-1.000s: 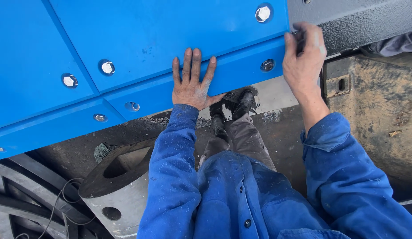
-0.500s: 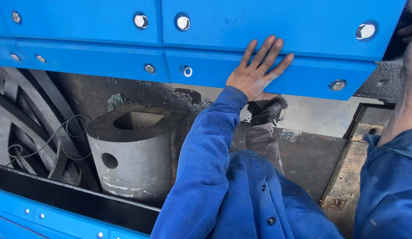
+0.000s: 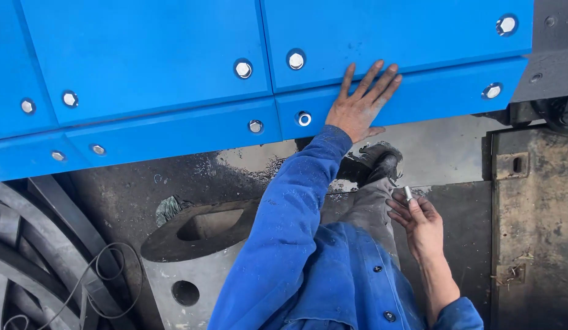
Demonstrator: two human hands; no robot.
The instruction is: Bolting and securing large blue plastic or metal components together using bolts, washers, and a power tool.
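Right, nearest me my right hand (image 3: 421,223) pinches a small silver bolt (image 3: 408,194) between thumb and fingertips, well below the blue panel (image 3: 382,30) (beside my grey trouser knee). Further up, my left hand (image 3: 361,105) lies flat, fingers spread, on that panel's lower edge, just right of a seated bolt head (image 3: 304,118).

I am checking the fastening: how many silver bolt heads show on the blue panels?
10: left panel; right panel. The left hand may hide others.
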